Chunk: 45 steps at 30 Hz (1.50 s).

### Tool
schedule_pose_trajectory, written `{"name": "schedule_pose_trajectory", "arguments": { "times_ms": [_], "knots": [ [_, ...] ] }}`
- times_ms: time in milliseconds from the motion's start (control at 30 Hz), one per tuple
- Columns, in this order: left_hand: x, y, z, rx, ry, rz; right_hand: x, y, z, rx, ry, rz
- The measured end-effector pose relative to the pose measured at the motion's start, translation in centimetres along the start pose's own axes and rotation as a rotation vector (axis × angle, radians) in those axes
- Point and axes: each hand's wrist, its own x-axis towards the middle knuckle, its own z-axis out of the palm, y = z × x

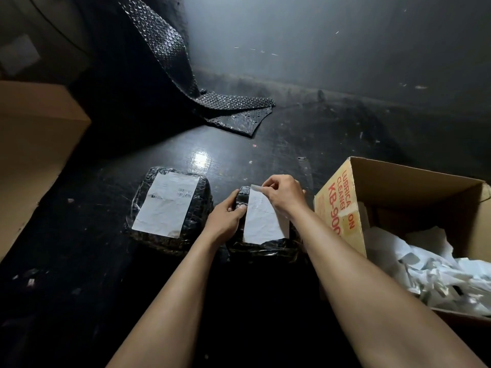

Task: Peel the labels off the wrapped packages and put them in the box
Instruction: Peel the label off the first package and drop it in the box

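Note:
Two packages wrapped in black bubble film lie on the dark floor. The left package [196,205] carries a flat white label [166,204] with a barcode. On the right package [265,251], my left hand [225,216] grips the left side, thumb on the edge of its white label [261,221]. My right hand [281,193] pinches the label's far top corner, which is lifted a little off the wrap. An open cardboard box [342,208] with red print stands at the right, holding several crumpled white labels [435,272].
A sheet of black bubble wrap [233,112] lies at the back, draped up a dark wall. A closed brown carton [34,147] stands at the left. Small paper scraps dot the dark floor [79,235].

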Motion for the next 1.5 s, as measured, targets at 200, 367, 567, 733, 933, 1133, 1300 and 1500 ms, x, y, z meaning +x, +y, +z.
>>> {"name": "schedule_pose_trajectory", "arguments": {
  "times_ms": [200,367,567,733,933,1133,1300,1500],
  "knots": [
    [0.0,-0.1,0.4,-0.065,0.054,0.012,-0.4,0.8,-0.2,0.074,0.003,-0.044],
    [-0.3,0.1,0.5,-0.028,0.081,0.0,-0.7,1.1,-0.3,0.091,0.01,-0.093],
    [-1.7,1.6,0.5,-0.007,0.131,-0.017,-1.2,1.6,0.0,0.184,0.039,-0.103],
    [-2.0,2.0,0.9,0.007,0.179,-0.012,-1.5,1.6,-0.1,0.253,0.052,-0.108],
    [-1.7,1.4,0.8,0.018,0.171,-0.008,-2.3,1.8,-0.3,0.278,0.051,-0.121],
    [-1.4,1.0,0.9,0.001,0.155,-0.016,-3.3,2.0,-0.8,0.346,0.1,-0.152],
    [-1.1,0.7,1.0,0.032,0.16,-0.028,-4.5,2.3,-0.7,0.334,0.129,-0.173],
    [-0.8,0.6,1.0,0.034,0.156,-0.051,-5.9,2.3,-1.4,0.307,0.142,-0.226]
  ]
}}
